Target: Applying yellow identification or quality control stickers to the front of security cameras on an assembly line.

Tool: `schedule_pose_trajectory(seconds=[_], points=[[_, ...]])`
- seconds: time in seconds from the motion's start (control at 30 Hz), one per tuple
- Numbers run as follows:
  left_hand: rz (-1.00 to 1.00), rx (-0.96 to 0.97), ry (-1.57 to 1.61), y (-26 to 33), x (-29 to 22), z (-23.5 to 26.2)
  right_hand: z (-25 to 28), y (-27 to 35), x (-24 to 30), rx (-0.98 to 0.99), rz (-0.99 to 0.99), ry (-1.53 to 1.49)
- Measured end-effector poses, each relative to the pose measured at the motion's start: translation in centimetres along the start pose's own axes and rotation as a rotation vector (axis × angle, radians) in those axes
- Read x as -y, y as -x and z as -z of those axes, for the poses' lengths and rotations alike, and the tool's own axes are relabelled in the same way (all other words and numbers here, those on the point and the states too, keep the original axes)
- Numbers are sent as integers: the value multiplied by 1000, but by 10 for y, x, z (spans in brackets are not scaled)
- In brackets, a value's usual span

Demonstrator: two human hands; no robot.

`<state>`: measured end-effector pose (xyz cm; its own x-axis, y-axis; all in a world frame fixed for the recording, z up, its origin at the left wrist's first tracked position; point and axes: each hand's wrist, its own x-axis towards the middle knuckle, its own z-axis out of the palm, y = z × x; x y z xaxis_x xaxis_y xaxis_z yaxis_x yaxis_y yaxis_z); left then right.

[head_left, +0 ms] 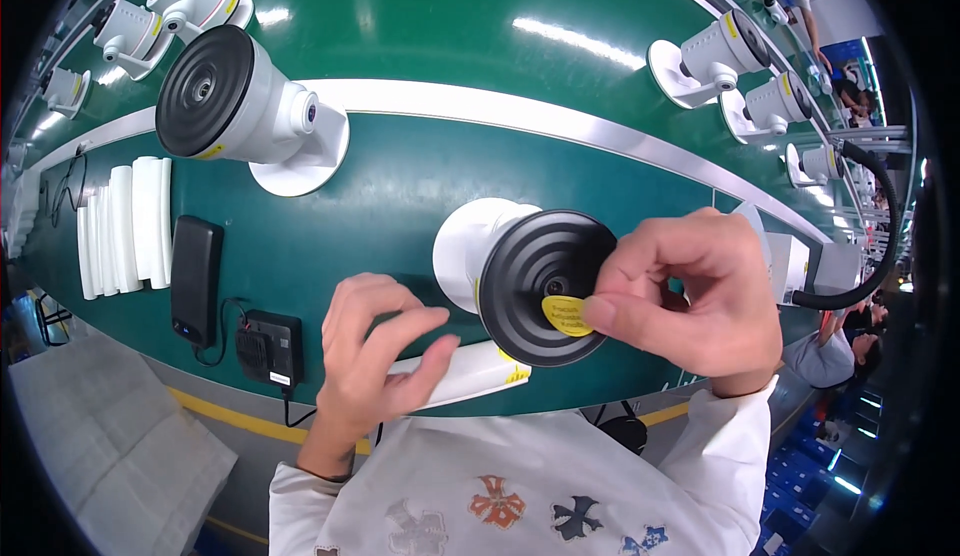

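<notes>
In front of me a white camera on a round white base stands on the green bench, its black, ringed round front turned up toward me with a small lens in the middle. My right hand pinches a yellow oval sticker between thumb and forefinger, over the lower part of that black front. Whether the sticker touches the surface I cannot tell. To the left of the camera, my left hand has thumb and fingers apart with nothing between them. Behind it lies a white sheet of labels with yellow stickers near its right end.
A similar white camera stands at the far left, with several more on the back bench. White rolls, a black power bank and a cabled black box lie left. A black hose curves at right.
</notes>
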<state>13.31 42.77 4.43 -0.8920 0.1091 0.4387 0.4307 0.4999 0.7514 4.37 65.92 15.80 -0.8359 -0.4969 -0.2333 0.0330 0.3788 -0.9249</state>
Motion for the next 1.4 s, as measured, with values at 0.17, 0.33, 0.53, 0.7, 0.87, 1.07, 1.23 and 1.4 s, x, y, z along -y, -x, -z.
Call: schedule_pose_trajectory(seconds=[0.17, 0.33, 0.53, 0.7, 0.87, 1.07, 1.23, 1.4], points=[[-192, -209, 76, -20, -10, -6, -2, -6, 0, 18, -56, 69], [-245, -56, 95, -29, -12, -11, -6, -6, -2, -65, -107, 145], [-257, 44, 65, -30, -6, -16, -5, -2, -9, -81, -25, 182], [-274, 24, 93, -31, -7, -17, -6, 0, -10, -76, 55, 216], [-278, 29, 80, -31, -6, -18, -7, 1, -11, -89, 75, 225], [-297, 79, -30, -32, -12, -19, -8, 1, -12, -103, 102, 248], [-369, 64, -151, -33, -9, -22, -7, 5, -11, -131, 100, 262], [-285, 84, 112, -37, -11, -19, -1, 3, -24, -308, 43, -17]])
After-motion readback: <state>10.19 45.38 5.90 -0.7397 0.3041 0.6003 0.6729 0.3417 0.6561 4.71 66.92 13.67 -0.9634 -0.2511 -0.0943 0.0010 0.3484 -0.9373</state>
